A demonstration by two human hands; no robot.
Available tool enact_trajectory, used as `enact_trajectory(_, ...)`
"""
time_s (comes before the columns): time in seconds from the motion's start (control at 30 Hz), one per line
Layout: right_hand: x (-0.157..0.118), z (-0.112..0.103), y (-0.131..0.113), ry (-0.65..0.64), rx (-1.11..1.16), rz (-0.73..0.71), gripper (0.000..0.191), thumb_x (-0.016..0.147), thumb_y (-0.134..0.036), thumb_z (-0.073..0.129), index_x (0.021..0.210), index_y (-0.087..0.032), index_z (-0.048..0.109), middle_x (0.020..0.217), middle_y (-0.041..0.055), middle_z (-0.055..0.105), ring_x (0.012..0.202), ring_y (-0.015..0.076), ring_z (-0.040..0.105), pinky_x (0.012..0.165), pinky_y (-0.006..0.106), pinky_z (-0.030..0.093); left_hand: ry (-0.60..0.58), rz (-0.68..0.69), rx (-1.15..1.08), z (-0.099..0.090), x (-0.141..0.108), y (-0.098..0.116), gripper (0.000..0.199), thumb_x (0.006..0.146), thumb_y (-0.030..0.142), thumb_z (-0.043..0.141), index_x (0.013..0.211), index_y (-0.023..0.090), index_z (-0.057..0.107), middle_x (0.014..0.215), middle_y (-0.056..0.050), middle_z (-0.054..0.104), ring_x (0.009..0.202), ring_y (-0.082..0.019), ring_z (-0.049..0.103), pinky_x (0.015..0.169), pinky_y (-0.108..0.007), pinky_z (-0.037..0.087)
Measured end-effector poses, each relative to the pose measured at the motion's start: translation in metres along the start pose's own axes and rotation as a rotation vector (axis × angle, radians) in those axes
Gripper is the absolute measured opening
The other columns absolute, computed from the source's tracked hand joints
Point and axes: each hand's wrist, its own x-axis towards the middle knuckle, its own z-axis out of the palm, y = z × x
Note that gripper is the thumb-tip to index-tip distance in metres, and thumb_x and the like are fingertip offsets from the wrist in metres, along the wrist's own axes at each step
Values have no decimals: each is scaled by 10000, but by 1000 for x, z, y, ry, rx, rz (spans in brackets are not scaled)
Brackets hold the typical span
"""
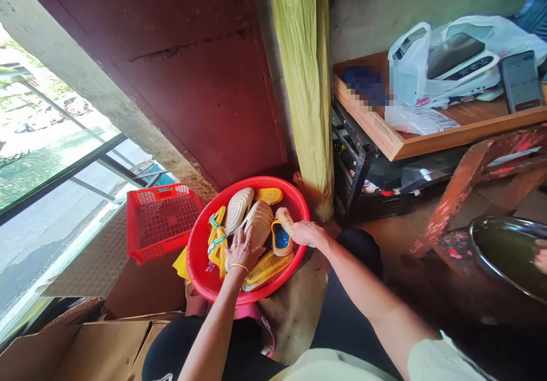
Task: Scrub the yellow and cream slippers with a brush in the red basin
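left fingers (247, 236) spread over one of two pale shoes (261, 216); right fingers (297, 235) grip one brush (283, 217).

Open above, the red basin (198, 261) has a crate (171, 220) blocking its left.

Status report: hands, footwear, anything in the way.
Left hand spread on beige ridged shoe. Right hand gripping beige-bristled brush beside blue-lined yellow shoe. Yellow teal-trimmed sandal crowding left hand inside round red plastic basin.
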Motion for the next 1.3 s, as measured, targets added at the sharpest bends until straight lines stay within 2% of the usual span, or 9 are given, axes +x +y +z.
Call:
enact_trajectory(0.2,-6,8,-2,-18,-55,6,448,930,-243,472,1311,-92,653,1249,232,697,1196,320,653,980,424,491,-55,-36,68,18,30,-29,989,802,439,684,1625,237,175,1638,-220,290,1456,-389,372,1154,-604,258)
enact_trajectory(0.33,4,18,-20,-39,-111,30,434,923,-174,460,1291,-55,658,1289,267,663,1240,331,618,1032,438,445,-59,-75,71,22,42,-43,988,788,464,702,1617,253,208,1624,-214,321,1472,-406,330,1146,-614,250)
enact_trajectory(0.53,19,15,-43,-116,-188,81,390,841,-158,594,1202,-63,708,1209,277,697,1207,358,631,997,478,457,-49,-49,71,13,62,-43,971,740,439,766,1581,237,324,1582,-222,380,1472,-421,314,1164,-586,226)
enact_trajectory(0.7,12,8,-36,-121,-211,109,408,859,-215,600,1238,-99,696,1216,248,703,1176,334,654,948,420,490,-32,-42,38,16,72,-37,949,749,375,751,1574,163,332,1598,-251,342,1488,-428,281,1186,-590,188)
enact_trajectory(0.83,-1,10,-22,-80,-164,122,528,944,-228,472,1469,-208,523,1242,190,709,1162,305,667,946,418,481,1,39,8,18,61,-36,884,789,337,709,1569,139,344,1630,-231,296,1513,-401,242,1204,-574,200)
enact_trajectory(0.93,-7,15,-17,-38,-102,165,577,961,-269,457,1538,-263,435,1234,150,723,1142,308,674,941,422,479,-30,233,-94,16,38,-47,723,848,427,653,1516,226,463,1643,-151,312,1525,-369,234,1209,-546,242)
enact_trajectory(1.07,-9,22,-19,14,-81,209,597,978,-278,435,1571,-290,378,1239,110,730,1144,274,674,955,379,466,-353,542,-198,19,6,-66,790,795,507,687,1515,269,467,1569,-127,451,1469,-323,377,1208,-482,288)
enact_trajectory(1.17,-9,25,-25,49,-101,224,594,981,-281,424,1574,-269,377,1230,121,732,1133,271,679,958,376,460,-445,562,-76,30,-7,-66,937,708,451,746,1556,259,395,1613,-146,379,1508,-333,307,1230,-496,225)
enact_trajectory(1.3,-11,24,-28,57,-129,197,562,974,-259,418,1533,-211,451,1169,158,748,1082,288,700,935,387,471,-442,545,49,46,-6,-42,1013,678,437,747,1578,209,342,1605,-189,376,1510,-373,287,1223,-528,212)
